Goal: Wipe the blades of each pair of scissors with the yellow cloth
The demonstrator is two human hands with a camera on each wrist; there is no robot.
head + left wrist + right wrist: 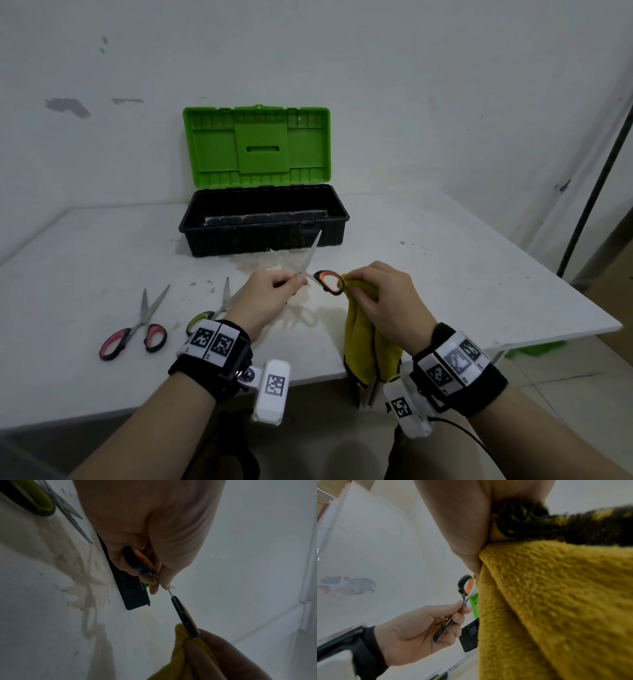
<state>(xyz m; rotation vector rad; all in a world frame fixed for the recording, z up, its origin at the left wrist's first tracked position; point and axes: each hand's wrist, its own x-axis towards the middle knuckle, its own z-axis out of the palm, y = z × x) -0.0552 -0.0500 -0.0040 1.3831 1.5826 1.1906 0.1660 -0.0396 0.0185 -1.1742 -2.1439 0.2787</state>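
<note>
**Orange-handled scissors held open between two hands above the bench**

Hidden parts: in the head view the left hand point(265, 298) covers one handle loop of the orange-handled scissors point(329, 281) and the pivot; only one blade point(312, 251) shows clearly, rising up and away against the front wall of the toolbox point(263, 222). The second blade is hard to make out. The left hand also covers most of the green-handled scissors point(212, 313), leaving one loop and part of the blades visible. The right wrist view is largely filled by the yellow cloth point(556, 601), blurred at close range. The left wrist view is dim.

Hand pose: both forearms reach forward over the near edge of the bench point(85, 260), hands raised in front of the toolbox. The left-hand fingers point(458, 616) are curled round one black-and-orange loop, thumb and forefinger pinching near the pivot. The right hand point(380, 301), knuckles up, has its fingers closed on the bunched cloth, and the other loop lies against the cloth at its fingertips point(197, 650).

Task things: the cloth hangs from the right hand past the bench edge. Left of the toolbox's front, red-handled scissors point(137, 329) lie flat, blades slightly parted; the green-handled pair lies between them and the left hand.
</note>
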